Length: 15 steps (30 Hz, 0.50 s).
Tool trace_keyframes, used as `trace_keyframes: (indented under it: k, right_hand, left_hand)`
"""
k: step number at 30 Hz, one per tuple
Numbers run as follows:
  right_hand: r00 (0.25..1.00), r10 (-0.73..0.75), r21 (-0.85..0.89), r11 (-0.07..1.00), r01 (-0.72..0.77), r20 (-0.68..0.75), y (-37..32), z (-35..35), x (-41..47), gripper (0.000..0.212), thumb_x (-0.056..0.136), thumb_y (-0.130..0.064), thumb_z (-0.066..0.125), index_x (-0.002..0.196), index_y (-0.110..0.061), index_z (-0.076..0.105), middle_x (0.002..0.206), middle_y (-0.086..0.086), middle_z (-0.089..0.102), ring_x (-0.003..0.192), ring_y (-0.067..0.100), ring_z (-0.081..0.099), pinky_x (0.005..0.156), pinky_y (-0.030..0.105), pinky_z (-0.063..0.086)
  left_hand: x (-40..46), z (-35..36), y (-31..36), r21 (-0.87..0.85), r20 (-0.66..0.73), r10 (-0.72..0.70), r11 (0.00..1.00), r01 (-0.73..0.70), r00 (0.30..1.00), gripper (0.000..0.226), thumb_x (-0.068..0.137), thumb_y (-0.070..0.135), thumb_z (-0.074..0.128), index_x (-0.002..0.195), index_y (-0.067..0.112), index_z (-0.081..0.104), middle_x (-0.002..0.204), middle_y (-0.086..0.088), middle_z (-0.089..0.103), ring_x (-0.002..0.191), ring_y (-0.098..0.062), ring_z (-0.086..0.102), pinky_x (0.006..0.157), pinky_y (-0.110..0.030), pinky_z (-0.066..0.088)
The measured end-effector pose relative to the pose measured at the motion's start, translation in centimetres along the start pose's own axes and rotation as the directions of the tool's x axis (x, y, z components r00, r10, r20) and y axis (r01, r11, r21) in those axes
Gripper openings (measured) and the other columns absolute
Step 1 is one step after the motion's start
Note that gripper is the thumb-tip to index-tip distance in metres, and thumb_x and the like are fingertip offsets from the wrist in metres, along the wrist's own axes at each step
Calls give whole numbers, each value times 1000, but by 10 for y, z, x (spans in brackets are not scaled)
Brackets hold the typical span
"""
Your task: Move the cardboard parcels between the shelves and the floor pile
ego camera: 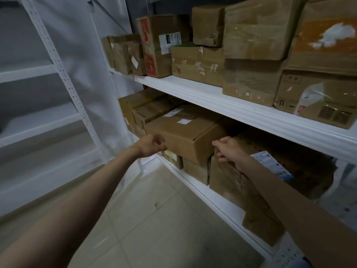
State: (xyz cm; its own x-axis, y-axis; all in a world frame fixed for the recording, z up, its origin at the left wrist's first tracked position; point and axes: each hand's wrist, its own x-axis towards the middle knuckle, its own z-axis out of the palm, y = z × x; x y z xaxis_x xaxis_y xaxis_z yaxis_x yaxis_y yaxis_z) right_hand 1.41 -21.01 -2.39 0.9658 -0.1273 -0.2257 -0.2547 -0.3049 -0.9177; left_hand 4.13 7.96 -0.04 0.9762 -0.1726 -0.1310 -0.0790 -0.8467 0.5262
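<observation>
- Far left of the frame: a white metal rack [63, 74] with bare shelf boards, its perforated upright slanting down toward the centre.
- Lower centre: beige tiled floor [154, 206] forms an open aisle between that rack and the loaded shelving on the right.
- Left hand [151, 146], centre-left: fingers loosely curled, at the near left corner of the cardboard parcel [183, 136]; contact is unclear and nothing is gripped.
- The parcel sits on the lower level, on top of smaller boxes [195, 171], its front face jutting out past the shelf edge [212, 198] into the aisle. A white label lies on its top.
- Above it, dark clearance separates the parcel top from the white beam [231, 107] of the upper shelf.
- Right hand [229, 149], centre-right: fingers bent, just beside the parcel's right side and over the top edge of a crumpled box [251, 190]; I cannot tell whether it grasps anything.
- Upper right: the upper shelf is packed with stacked cartons [251, 55], some reaching the beam's front edge.
</observation>
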Motion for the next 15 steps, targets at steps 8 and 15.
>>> trace_keyframes:
  k: [8, 15]
  right_hand:
    - [991, 46, 3, 999, -46, -129, -18, 35, 67, 57, 101, -36, 57, 149, -9, 41, 139, 13, 50, 117, 25, 53, 102, 40, 52]
    - [948, 99, -36, 993, -115, -302, -32, 68, 136, 69, 100, -51, 53, 157, -19, 30, 154, 7, 42, 138, 30, 43, 98, 29, 36]
  left_hand:
    - [120, -35, -53, -28, -21, 15, 999, -15, 1000, 50, 91, 45, 67, 130, 16, 54, 124, -5, 60, 108, -22, 60, 87, -34, 50]
    - [246, -72, -106, -72, 96, 47, 997, -41, 994, 30, 95, 40, 63, 115, 18, 60, 116, -4, 59, 92, -13, 60, 79, -22, 54]
